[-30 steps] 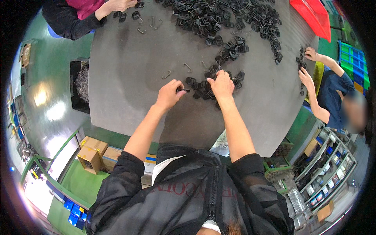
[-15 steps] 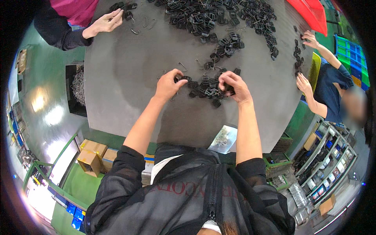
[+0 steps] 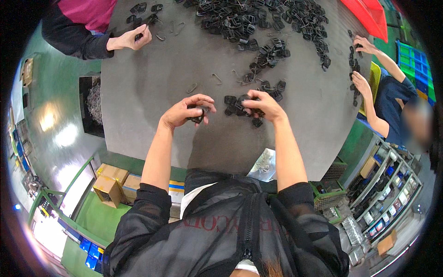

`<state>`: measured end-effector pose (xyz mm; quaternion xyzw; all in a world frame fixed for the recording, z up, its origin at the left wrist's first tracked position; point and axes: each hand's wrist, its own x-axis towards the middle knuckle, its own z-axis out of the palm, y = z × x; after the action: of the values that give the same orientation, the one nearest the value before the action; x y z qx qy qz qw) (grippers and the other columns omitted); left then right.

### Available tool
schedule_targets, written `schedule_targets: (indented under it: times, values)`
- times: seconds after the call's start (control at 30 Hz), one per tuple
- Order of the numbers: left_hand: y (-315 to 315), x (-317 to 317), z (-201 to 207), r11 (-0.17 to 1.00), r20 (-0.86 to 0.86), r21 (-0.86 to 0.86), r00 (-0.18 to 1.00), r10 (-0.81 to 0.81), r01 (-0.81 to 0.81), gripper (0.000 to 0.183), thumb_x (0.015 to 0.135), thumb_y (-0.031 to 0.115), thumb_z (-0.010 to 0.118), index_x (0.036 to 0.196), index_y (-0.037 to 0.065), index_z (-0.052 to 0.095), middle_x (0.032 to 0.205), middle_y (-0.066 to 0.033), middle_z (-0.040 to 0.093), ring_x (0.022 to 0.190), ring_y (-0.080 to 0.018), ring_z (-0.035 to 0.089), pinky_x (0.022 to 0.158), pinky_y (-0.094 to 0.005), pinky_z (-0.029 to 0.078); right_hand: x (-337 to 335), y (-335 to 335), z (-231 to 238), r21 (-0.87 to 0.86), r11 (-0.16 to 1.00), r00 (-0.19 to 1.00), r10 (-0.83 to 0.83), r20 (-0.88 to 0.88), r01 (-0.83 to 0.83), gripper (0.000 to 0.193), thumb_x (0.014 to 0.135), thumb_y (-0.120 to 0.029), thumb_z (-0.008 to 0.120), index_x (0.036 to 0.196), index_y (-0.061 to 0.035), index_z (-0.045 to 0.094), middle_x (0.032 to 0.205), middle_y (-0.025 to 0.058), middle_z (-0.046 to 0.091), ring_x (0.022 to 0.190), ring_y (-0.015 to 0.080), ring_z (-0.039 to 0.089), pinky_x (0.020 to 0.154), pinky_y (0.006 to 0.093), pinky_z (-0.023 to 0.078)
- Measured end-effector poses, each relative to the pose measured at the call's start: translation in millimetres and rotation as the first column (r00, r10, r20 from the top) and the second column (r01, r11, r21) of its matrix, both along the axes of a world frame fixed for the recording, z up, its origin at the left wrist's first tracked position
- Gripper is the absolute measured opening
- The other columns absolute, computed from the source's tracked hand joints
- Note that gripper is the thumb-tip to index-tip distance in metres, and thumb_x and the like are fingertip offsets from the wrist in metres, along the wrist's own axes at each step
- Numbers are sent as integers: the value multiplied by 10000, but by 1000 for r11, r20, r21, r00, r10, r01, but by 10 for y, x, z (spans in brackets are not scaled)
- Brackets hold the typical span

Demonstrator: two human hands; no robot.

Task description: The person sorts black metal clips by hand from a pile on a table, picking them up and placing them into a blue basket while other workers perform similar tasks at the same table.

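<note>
My left hand (image 3: 181,112) holds a black buckle (image 3: 197,116) in curled fingers, inward of the near edge of the bench (image 3: 134,101); my right hand (image 3: 267,105) bends over a buckle cluster (image 3: 229,110), its grip unclear. Apparent step: picking up; the next likely calls for separating one.

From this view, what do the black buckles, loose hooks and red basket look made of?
Buckles: likely moulded plastic; uniformly dark, chunky frames.
Hooks: probably bare metal wire; thin, bent, pale greyish. Plating unclear.
Basket: likely plastic; bright, even red throughout.
</note>
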<state>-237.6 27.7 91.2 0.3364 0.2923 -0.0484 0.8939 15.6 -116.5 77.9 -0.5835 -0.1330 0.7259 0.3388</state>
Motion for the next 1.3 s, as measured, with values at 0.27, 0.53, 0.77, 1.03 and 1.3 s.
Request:
schedule_targets:
  times: [0.27,0.53,0.77,1.03,1.3]
  values:
    - [-407,606,-532,369,-409,854,912,37,367,218,810,224,642,980,111,567,942,-49,597,773,-199,607,638,-336,485,205,-233,144,188,938,906,-205,-371,290,178,860,-193,600,933,-38,552,728,55,581,567,108,525,520,210,407]
    - [-517,716,-488,156,-418,900,906,57,406,293,721,243,718,865,82,520,856,-79,534,859,-291,570,699,-401,465,30,-22,56,85,944,915,-285,-287,320,198,849,-163,596,990,-31,555,698,35,561,561,103,526,516,215,412]
    - [-314,410,-379,969,-65,-90,972,224,-229,176,822,152,616,970,119,527,845,3,600,704,-90,569,588,-242,463,-273,259,442,221,850,871,-426,-243,478,144,856,-134,570,934,-18,534,687,41,542,583,121,531,552,238,417]
    - [-506,959,-104,649,-217,-455,783,583,-610,342,892,352,511,1130,106,520,1022,-60,572,984,-203,545,828,-407,474,-647,558,786,677,734,615,-514,598,-44,140,782,-81,619,912,-43,582,814,84,616,708,213,603,654,307,486]
    - [-498,1365,-59,415,-71,-603,564,823,-681,239,910,282,484,915,72,597,909,-69,624,923,-253,567,868,-393,451,-580,572,584,484,680,159,-484,860,-550,142,749,-180,622,857,-88,619,905,72,609,952,263,556,883,449,383]
